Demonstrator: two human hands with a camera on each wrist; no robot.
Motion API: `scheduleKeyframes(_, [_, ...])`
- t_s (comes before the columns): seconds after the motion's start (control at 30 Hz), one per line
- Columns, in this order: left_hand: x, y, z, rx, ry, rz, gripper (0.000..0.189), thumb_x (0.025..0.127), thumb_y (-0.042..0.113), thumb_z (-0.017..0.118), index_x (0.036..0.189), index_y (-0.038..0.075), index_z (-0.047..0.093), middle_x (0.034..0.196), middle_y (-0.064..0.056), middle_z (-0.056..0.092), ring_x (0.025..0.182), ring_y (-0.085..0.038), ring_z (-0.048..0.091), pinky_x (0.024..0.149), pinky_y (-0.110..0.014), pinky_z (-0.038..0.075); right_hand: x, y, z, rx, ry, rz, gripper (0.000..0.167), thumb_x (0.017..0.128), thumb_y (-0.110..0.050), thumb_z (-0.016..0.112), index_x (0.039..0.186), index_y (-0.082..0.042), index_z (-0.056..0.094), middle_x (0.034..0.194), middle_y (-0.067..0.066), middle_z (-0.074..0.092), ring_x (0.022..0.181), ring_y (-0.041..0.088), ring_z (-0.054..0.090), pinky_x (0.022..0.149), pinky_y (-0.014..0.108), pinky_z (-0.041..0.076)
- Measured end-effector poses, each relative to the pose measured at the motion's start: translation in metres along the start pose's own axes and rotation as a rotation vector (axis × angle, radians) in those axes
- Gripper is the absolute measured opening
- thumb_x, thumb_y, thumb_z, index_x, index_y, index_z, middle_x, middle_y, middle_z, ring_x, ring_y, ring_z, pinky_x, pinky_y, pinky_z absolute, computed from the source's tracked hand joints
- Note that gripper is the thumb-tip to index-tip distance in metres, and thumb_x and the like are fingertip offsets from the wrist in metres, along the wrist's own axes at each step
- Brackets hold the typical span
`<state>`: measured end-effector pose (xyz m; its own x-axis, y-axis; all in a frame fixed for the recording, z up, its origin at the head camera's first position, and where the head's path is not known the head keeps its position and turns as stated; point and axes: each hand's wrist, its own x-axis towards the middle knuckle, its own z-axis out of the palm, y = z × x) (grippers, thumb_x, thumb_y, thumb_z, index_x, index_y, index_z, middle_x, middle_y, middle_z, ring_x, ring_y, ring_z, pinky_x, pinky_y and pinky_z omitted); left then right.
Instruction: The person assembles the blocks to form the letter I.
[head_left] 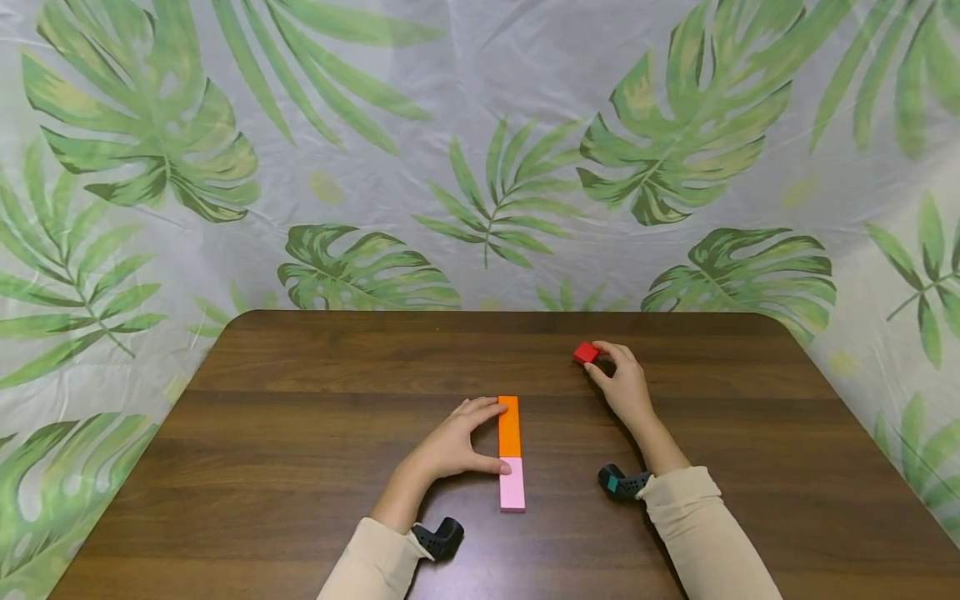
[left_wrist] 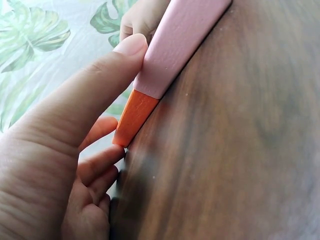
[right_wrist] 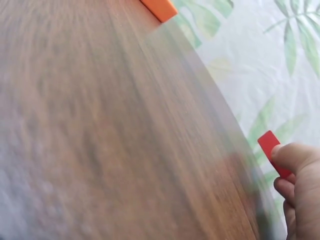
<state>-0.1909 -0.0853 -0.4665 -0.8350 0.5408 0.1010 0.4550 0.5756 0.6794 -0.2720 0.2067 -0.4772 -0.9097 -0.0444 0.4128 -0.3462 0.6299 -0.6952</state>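
Note:
An orange block (head_left: 509, 427) and a pink block (head_left: 512, 485) lie end to end in a line on the table, touching each other. My left hand (head_left: 453, 442) is spread along their left side in a wide C. Its thumb touches the pink block and its fingertips touch the orange one, as the left wrist view also shows. Farther back and to the right, my right hand (head_left: 624, 382) pinches a small red block (head_left: 585, 353) between thumb and fingers. In the right wrist view, the red block (right_wrist: 272, 152) appears thin and partly covered by the thumb.
The brown wooden table (head_left: 300, 358) has rounded far corners. A pale cloth (head_left: 510, 75) printed with green leaves hangs behind it. Each wrist wears a black camera mount, one on the left (head_left: 441, 539) and one on the right (head_left: 622, 482).

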Motion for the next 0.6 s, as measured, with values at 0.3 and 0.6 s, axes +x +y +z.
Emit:
scheduleKeyframes(0.3, [-0.001, 0.000, 0.000, -0.009, -0.003, -0.007, 0.084, 0.063, 0.047, 0.077, 0.133, 0.014, 0.045, 0.138, -0.006, 0.035, 0.130, -0.033, 0.022, 0.104, -0.046, 0.018, 0.000, -0.010, 0.003, 0.018, -0.029, -0.010, 0.040, 0.083, -0.012, 0.065, 0.120, 0.000, 0.053, 0.113, 0.018, 0.051, 0.101, 0.032, 0.052, 0.085, 0.049, 0.039])
scheduleKeyframes(0.6, [0.000, 0.000, 0.000, -0.003, 0.004, 0.004, 0.084, 0.062, 0.047, 0.077, 0.133, 0.014, 0.045, 0.137, -0.007, 0.036, 0.129, -0.032, 0.024, 0.104, -0.045, 0.017, 0.000, -0.023, 0.012, 0.041, -0.044, -0.053, 0.040, 0.082, -0.010, 0.066, 0.119, 0.001, 0.054, 0.113, 0.018, 0.052, 0.101, 0.032, 0.052, 0.084, 0.048, 0.041])
